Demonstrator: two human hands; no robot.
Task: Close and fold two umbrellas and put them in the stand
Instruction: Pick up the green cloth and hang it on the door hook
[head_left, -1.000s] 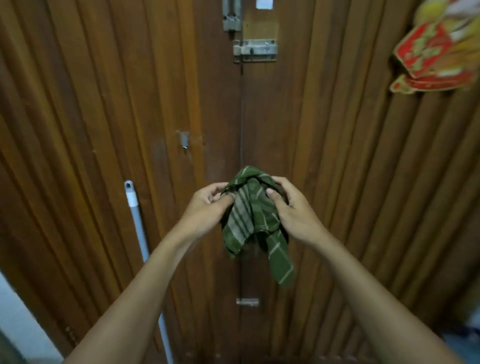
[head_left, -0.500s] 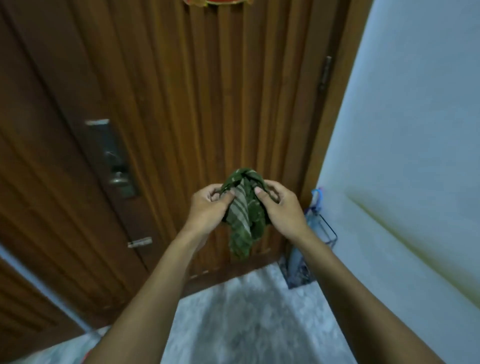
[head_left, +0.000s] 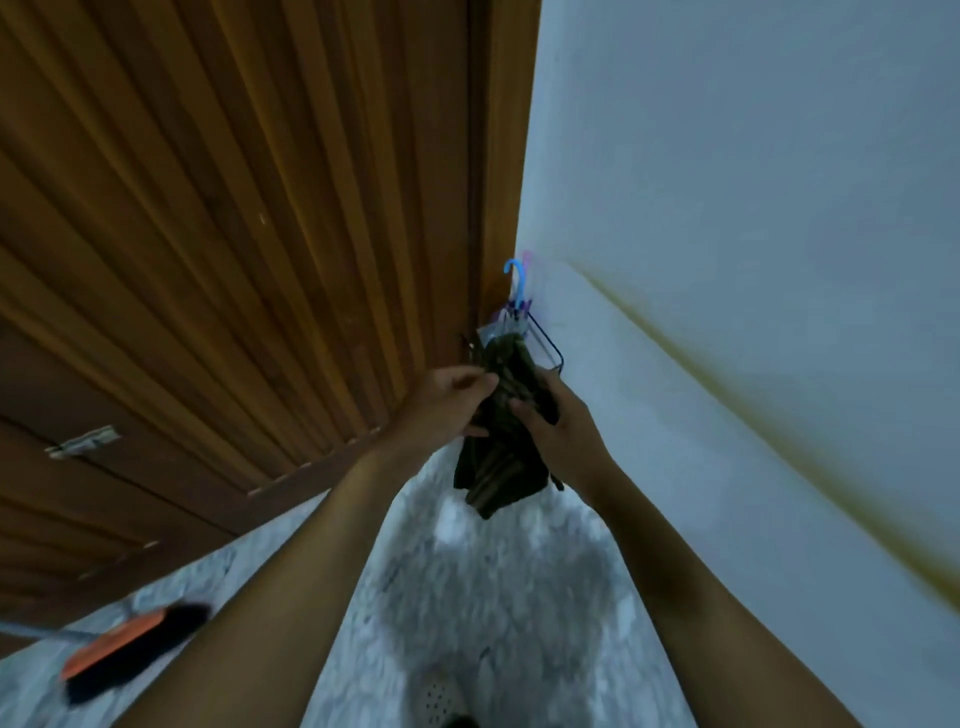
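Observation:
A folded green plaid umbrella (head_left: 501, 457) hangs bunched between both my hands. My left hand (head_left: 447, 410) grips its left side, fingers closed over the cloth. My right hand (head_left: 558, 431) holds its right side. Just beyond them, in the corner where the door meets the wall, stands a dark wire umbrella stand (head_left: 545, 343). A blue hooked umbrella handle (head_left: 514, 280) sticks up out of it. The green umbrella's upper end overlaps the stand's front rim in view; whether they touch I cannot tell.
A ribbed wooden door (head_left: 260, 234) fills the left. A pale wall (head_left: 753, 208) with a yellowish streak runs along the right. On the speckled floor (head_left: 493, 597) lies a broom with an orange head (head_left: 130, 644) at the lower left. A shoe (head_left: 436, 701) shows at the bottom.
The view has swung right and down from the door's middle to the corner with the stand. Both hands kept hold of the green umbrella and now sit right before the stand.

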